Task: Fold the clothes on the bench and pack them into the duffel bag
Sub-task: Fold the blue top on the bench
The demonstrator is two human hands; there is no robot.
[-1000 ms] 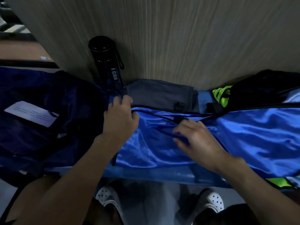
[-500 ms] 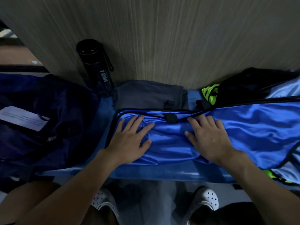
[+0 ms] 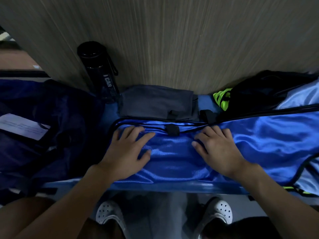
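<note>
Left hand (image 3: 126, 156) and right hand (image 3: 220, 152) both flat, fingers (image 3: 131, 134) spread, pressing blue garment (image 3: 172, 152) on tabletop (image 3: 172, 187); nothing gripped.

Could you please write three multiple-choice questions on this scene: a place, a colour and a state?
1. Where is the black bottle? A) against the wall, left of the grey folded cloth B) inside a bag C) on the floor
2. What colour is the large shiny garment? A) red B) blue C) white
3. How do the left hand and right hand lie? A) gripping a cord B) flat on the garment C) raised
Answers: 1 A, it stands at the wall beside the cloth; 2 B, the fabric shines blue; 3 B, straight fingers rest on it.
</note>
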